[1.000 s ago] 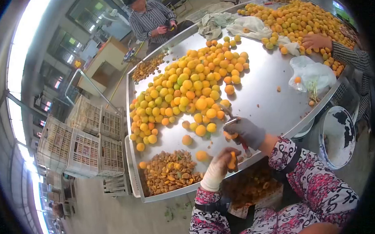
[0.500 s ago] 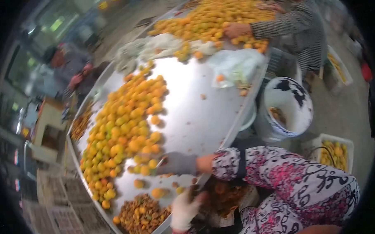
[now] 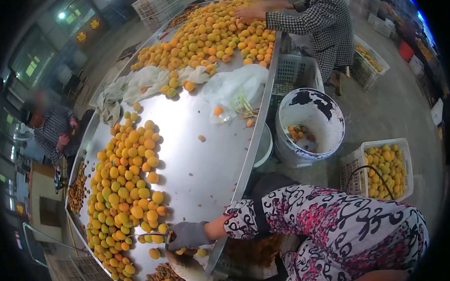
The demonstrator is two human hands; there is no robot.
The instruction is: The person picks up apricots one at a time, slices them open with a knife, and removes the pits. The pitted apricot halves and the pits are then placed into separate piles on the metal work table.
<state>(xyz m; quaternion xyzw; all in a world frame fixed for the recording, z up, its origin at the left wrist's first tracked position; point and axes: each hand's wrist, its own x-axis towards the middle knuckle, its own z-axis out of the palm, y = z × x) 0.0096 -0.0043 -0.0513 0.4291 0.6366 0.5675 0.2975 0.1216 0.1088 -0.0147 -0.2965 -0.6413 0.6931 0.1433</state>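
My right hand [image 3: 187, 236], in a grey glove, is closed on a thin dark rod-like tool [image 3: 148, 234] that points left over the metal table. My left hand [image 3: 190, 270], in a white glove, is just below and touches it. A yellow-orange apricot [image 3: 181, 251] shows between the two hands, at the left hand's fingers, which are partly hidden. Beside the hands is a long pile of apricots [image 3: 123, 193], yellow to orange with some greenish. A heap of brown pits or scraps [image 3: 165, 280] lies by the left hand.
The steel table [image 3: 205, 156] carries another apricot pile [image 3: 206, 34], cloths [image 3: 139, 86] and a plastic bag [image 3: 238, 90]. Right of it stand a white bucket [image 3: 311, 122] and a crate of apricots [image 3: 384, 172]. One co-worker [image 3: 325, 28] reaches into the far pile; another [image 3: 56, 129] sits left.
My hands were apart and have come together, the white-gloved left one moving up and left to the grey-gloved right one. The view has shifted, bringing more of the right side into sight.
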